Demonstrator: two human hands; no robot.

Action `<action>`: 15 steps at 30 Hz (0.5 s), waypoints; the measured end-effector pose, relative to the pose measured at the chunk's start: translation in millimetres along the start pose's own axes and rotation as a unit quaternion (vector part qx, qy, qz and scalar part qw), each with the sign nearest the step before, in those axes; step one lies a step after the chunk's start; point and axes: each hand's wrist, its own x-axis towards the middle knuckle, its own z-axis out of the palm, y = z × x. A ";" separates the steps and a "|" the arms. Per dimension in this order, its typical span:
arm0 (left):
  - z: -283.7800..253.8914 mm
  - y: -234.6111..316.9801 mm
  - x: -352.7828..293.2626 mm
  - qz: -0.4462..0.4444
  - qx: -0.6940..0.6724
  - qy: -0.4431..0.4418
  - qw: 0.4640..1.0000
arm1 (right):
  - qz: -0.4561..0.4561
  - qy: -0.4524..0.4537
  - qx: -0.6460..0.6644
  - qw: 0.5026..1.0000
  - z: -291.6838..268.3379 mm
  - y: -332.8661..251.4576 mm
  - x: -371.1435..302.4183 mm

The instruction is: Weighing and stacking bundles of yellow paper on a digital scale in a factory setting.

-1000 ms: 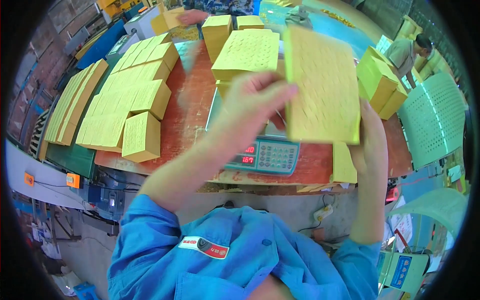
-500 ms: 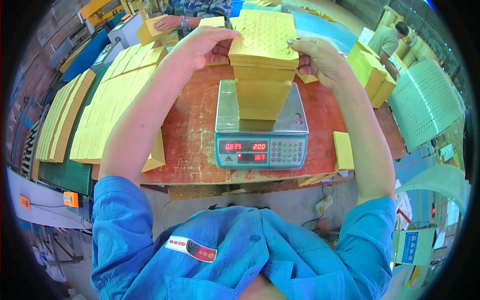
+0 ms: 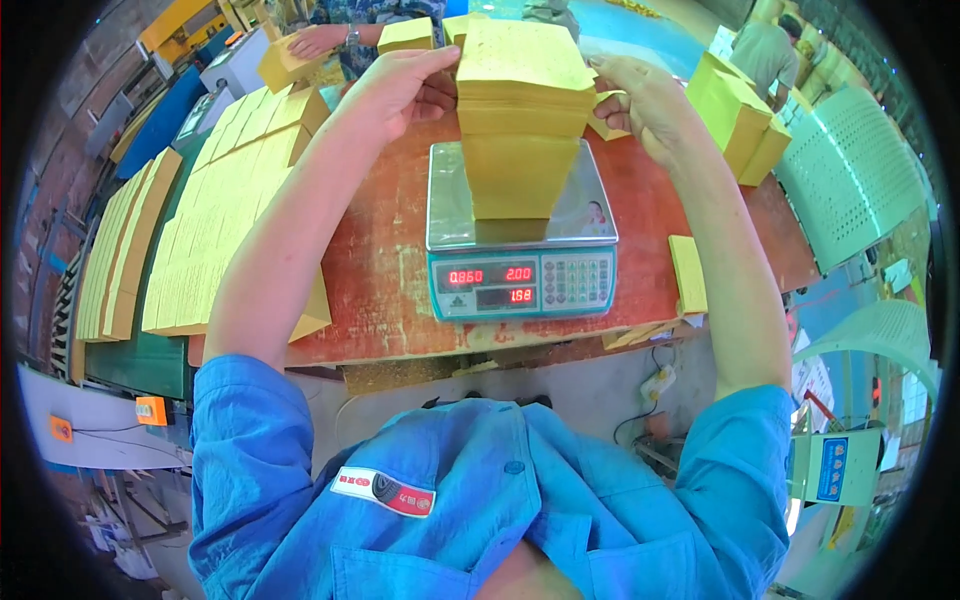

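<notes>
A tall stack of yellow paper sheets [image 3: 525,110] stands on the metal pan of a digital weighing scale [image 3: 520,285]. Its upper layers sit slightly wider than the block beneath. My left hand [image 3: 410,90] is at the upper left edge of the stack, thumb along the side and fingers curled. On the opposite side my right hand [image 3: 640,105] has its thumb and fingers at the upper right edge, partly curled. The two hands hold the top layers between them. Red digits glow on the scale's display.
The scale rests on a worn red table [image 3: 370,250]. Rows of yellow paper stacks [image 3: 215,230] lie to the left, and more blocks [image 3: 735,115] stand at the right. A small yellow bundle [image 3: 687,275] sits near the right edge. Another person's hand [image 3: 317,42] touches a stack across the table.
Round marks seen on the top sheet earlier no longer show clearly; the top now looks almost plain. My hands stay at the stack's sides. The scale's lit reading has changed.
</notes>
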 end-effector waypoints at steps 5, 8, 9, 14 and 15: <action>1.7 -10.0 -6.4 0.021 -0.074 0.005 0.997 | -0.017 -0.001 0.018 1.000 -16.4 17.3 -7.5; -16.5 -22.5 2.3 -0.034 -0.115 0.011 0.993 | -0.007 0.010 0.021 1.000 -22.4 29.7 -9.9; -21.7 -30.4 10.2 0.001 -0.107 0.063 0.992 | 0.008 0.008 0.023 1.000 -24.9 35.8 -8.3; -4.8 -41.1 -7.8 0.102 -0.149 0.066 0.981 | 0.007 0.017 0.045 0.999 -55.2 61.5 -24.1; 2.4 -38.7 -14.6 0.073 -0.107 0.158 0.979 | 0.030 0.048 0.057 0.997 -55.5 63.2 -30.4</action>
